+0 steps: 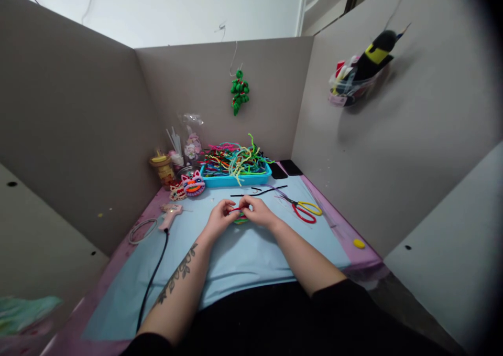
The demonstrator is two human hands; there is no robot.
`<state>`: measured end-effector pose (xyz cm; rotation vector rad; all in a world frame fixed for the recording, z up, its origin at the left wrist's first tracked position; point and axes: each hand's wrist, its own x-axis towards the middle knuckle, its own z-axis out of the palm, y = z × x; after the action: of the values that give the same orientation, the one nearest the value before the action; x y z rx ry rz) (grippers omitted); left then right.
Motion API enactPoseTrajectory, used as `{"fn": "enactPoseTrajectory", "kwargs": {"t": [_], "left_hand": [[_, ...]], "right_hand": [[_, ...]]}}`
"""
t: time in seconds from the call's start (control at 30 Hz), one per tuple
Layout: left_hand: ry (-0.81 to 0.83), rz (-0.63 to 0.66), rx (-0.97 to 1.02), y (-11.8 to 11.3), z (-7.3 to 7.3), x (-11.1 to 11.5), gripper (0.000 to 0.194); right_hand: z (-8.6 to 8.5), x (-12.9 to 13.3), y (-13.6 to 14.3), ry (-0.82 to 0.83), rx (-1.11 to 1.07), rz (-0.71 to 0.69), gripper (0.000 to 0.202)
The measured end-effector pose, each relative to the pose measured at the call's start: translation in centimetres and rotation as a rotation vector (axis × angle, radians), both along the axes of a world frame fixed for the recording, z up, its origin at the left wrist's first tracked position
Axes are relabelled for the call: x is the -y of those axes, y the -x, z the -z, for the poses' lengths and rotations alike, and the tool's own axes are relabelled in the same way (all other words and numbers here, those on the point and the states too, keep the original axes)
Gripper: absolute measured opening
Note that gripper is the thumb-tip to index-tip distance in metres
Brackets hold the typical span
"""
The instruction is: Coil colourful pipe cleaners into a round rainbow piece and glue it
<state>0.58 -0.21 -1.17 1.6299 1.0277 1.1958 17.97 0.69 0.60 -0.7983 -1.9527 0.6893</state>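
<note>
Between my two hands, over the middle of the blue cloth point(251, 256), is a small green and red pipe-cleaner piece point(241, 218). Its full shape is partly covered by my fingers. My left hand point(223, 215) pinches the piece from the left. From the right, my right hand point(256, 211) grips it with thumb and fingers, close to a red strip point(236, 209) along its top. Just beyond my fingers lie black pipe cleaners point(271, 190). Scissors point(304, 209) with one red and one yellow handle rest to the right, blades partly spread.
A pink glue gun point(171, 217) with a black cord lies left. Behind are finished pipe-cleaner animal faces point(193, 184) and a blue tray point(236, 180) heaped with colourful pipe cleaners. Two dark phone-like slabs point(291, 167) lie back right, a yellow disc point(359, 244) front right. Grey partitions enclose the table.
</note>
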Motion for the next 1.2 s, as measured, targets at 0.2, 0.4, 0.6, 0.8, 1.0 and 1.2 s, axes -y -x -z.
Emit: {"fn": "enactPoseTrajectory", "kwargs": {"t": [0.2, 0.4, 0.6, 0.8, 1.0, 1.2], "left_hand": [[0.032, 0.022, 0.047, 0.0, 0.1, 0.0, 0.042], [0.099, 0.067, 0.047, 0.4, -1.0, 0.1, 0.037], [0.173, 0.070, -0.009, 1.0, -1.8, 0.3, 0.033], [0.216, 0.051, 0.044, 0.9, -1.5, 0.2, 0.028], [0.164, 0.066, 0.016, 1.1, -1.8, 0.2, 0.022], [0.152, 0.065, 0.011, 1.3, -2.1, 0.4, 0.020]], "right_hand": [[0.0, 0.1, 0.2, 0.021, -0.023, -0.028, 0.014], [-0.3, -0.1, -0.1, 0.129, -0.136, -0.014, 0.011], [-0.3, -0.5, -0.3, 0.214, -0.228, -0.062, 0.011], [-0.6, -0.3, -0.4, 0.308, -0.239, -0.116, 0.022], [-0.8, -0.2, -0.5, 0.292, -0.226, -0.138, 0.025], [-0.7, -0.2, -0.5, 0.317, -0.252, -0.172, 0.025]]}}
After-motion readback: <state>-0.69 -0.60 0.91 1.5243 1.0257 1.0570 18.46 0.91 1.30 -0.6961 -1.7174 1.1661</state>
